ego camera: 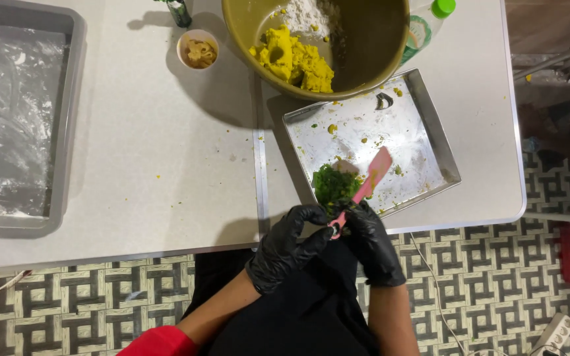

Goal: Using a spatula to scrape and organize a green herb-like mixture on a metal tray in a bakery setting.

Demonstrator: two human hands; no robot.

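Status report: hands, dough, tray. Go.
Both hands on spatula: left hand, right hand. Green dough at tray corner. Nothing in the way.

Single head view, looking steeply down from above onto white table edge, fairly near; floor visible below.

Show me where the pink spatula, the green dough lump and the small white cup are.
pink spatula (379,165), head view, on its flat blade.
green dough lump (333,186), head view, its middle.
small white cup (198,35), head view, its rim.
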